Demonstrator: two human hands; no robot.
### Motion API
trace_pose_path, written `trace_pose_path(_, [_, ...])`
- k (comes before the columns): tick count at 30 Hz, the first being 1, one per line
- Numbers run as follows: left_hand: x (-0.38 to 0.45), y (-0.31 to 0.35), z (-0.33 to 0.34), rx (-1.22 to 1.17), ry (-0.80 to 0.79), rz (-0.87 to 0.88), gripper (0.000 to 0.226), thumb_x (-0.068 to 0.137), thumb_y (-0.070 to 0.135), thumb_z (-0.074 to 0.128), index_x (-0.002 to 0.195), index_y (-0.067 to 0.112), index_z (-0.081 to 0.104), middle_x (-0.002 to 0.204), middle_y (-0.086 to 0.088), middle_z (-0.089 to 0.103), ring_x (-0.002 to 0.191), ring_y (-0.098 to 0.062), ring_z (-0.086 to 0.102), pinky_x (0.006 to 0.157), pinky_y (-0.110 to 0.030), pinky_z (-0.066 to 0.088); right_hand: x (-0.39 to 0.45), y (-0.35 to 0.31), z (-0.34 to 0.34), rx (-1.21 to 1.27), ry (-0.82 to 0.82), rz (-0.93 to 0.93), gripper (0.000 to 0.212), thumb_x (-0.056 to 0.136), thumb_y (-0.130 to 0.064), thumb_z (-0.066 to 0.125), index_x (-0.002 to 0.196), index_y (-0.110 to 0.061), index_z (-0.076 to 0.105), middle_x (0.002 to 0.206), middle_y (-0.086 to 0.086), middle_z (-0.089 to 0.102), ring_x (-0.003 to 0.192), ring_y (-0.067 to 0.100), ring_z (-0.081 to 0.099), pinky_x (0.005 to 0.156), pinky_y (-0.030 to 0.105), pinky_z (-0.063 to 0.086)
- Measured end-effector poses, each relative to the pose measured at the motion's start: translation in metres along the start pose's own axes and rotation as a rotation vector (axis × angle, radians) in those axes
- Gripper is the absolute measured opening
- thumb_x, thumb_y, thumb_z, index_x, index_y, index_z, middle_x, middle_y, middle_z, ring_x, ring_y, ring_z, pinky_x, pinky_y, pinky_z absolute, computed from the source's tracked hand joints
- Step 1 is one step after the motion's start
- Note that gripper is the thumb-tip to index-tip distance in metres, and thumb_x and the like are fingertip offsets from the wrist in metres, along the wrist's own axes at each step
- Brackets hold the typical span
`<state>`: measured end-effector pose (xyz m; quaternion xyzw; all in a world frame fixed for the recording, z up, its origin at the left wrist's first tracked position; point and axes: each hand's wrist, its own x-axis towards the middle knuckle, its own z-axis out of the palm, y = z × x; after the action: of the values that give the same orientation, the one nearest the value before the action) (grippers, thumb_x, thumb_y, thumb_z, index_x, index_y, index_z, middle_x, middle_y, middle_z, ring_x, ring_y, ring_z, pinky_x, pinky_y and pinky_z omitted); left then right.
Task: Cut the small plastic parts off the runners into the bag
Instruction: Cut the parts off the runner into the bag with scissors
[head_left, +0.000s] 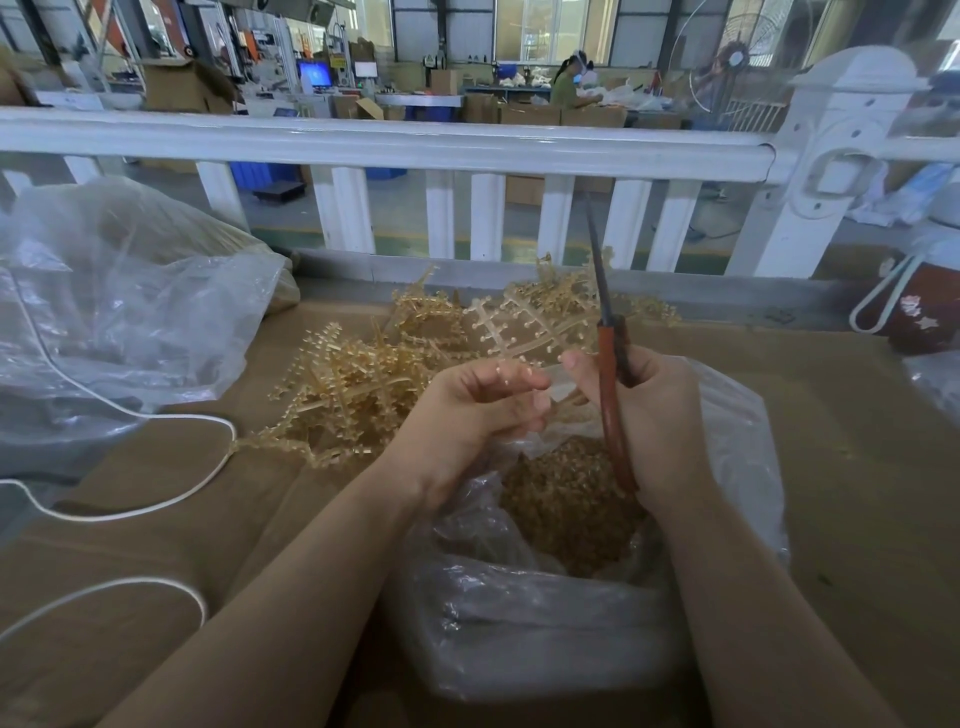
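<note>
My left hand (480, 402) grips a pale translucent runner frame (511, 325) that sticks up and away from its fingers. My right hand (657, 415) grips red-handled scissors (610, 374), blades pointing up and away, closed or nearly so. Both hands hover over a clear plastic bag (737, 447) whose open mouth shows a heap of small amber cut parts (566, 499). A pile of amber runners (363, 384) with parts still attached lies on the cardboard just left of and behind my hands.
A large clear bag (119, 312) with more material sits at the left. A white cord (156, 415) loops over the cardboard-covered table (857, 415). A white railing (415, 140) runs along the far edge. A dark red container (924, 312) stands at the right.
</note>
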<state>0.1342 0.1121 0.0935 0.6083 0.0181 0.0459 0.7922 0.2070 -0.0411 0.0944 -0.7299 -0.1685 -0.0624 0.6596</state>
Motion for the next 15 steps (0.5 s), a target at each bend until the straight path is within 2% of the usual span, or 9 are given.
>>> trace_pose_path(1, [0.000, 0.000, 0.000, 0.007, -0.003, 0.022, 0.019, 0.069, 0.018, 0.080, 0.088, 0.019, 0.079, 0.079, -0.004, 0.073, 0.067, -0.010, 0.064, 0.061, -0.023, 0.050, 0.000, 0.000, 0.000, -0.001, 0.005, -0.004, 0.026, 0.082, -0.038, 0.080, 0.074, -0.015, 0.073, 0.063, -0.004, 0.069, 0.060, 0.011, 0.064, 0.062, 0.031, 0.051])
trace_pose_path(5, [0.000, 0.001, -0.004, -0.037, -0.038, 0.053, 0.025, 0.072, 0.020, 0.078, 0.097, 0.019, 0.081, 0.079, -0.001, 0.073, 0.068, -0.006, 0.063, 0.073, -0.019, 0.052, 0.001, 0.002, -0.001, 0.002, 0.026, 0.001, 0.026, 0.082, -0.039, 0.081, 0.075, -0.015, 0.075, 0.070, 0.005, 0.073, 0.067, 0.026, 0.070, 0.064, 0.034, 0.056])
trace_pose_path(10, [-0.001, 0.005, -0.006, -0.113, -0.200, -0.032, 0.027, 0.069, 0.007, 0.078, 0.096, 0.010, 0.080, 0.087, -0.002, 0.076, 0.074, -0.008, 0.071, 0.071, -0.019, 0.057, 0.004, 0.008, -0.001, -0.067, 0.071, -0.019, 0.021, 0.080, -0.040, 0.081, 0.074, -0.021, 0.075, 0.066, -0.010, 0.072, 0.059, 0.004, 0.065, 0.057, 0.017, 0.047])
trace_pose_path(15, [-0.002, 0.007, -0.007, -0.142, -0.213, -0.101, 0.023, 0.074, 0.003, 0.072, 0.094, 0.009, 0.080, 0.080, 0.001, 0.075, 0.066, -0.006, 0.068, 0.064, -0.017, 0.055, 0.006, 0.012, 0.000, -0.126, 0.070, -0.035, 0.026, 0.078, -0.046, 0.081, 0.073, -0.022, 0.074, 0.063, -0.011, 0.069, 0.064, 0.010, 0.064, 0.066, 0.031, 0.051])
